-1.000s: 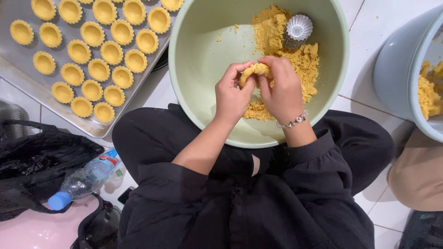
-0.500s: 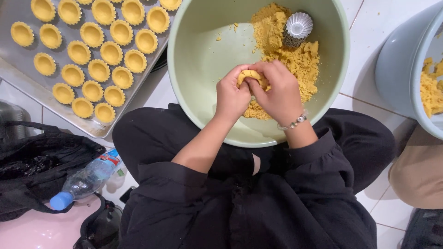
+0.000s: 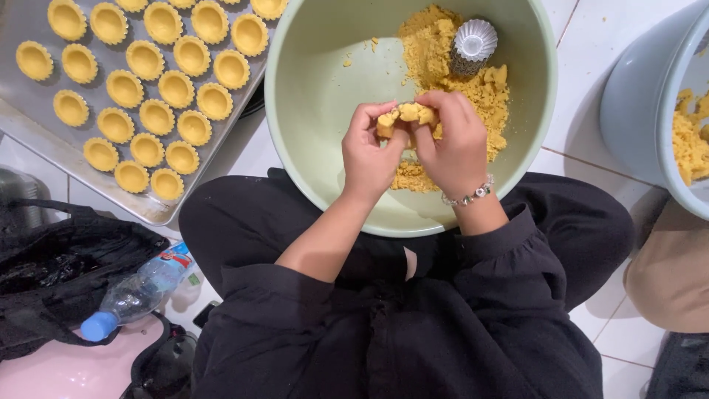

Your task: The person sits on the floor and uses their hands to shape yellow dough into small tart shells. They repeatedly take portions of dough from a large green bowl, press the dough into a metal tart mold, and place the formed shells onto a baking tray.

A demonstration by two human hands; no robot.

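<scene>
Dough lump (image 3: 406,116) sits pinched between left hand (image 3: 367,155) and right hand (image 3: 454,144) above green bowl (image 3: 310,96).

Your bowl (image 3: 310,111) is pale green; the dough (image 3: 443,74) in it is yellow-ochre, as is the lump (image 3: 406,114) you hold. The fluted mould (image 3: 473,44) is silver. Pastry shells (image 3: 159,81) are golden yellow on a grey tray (image 3: 29,111). Your clothing (image 3: 443,332) is black. Bottle cap (image 3: 96,325): blue.

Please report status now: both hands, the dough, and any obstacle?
Left hand and right hand both pinch one dough lump. Held over green bowl. Nothing between them.
</scene>
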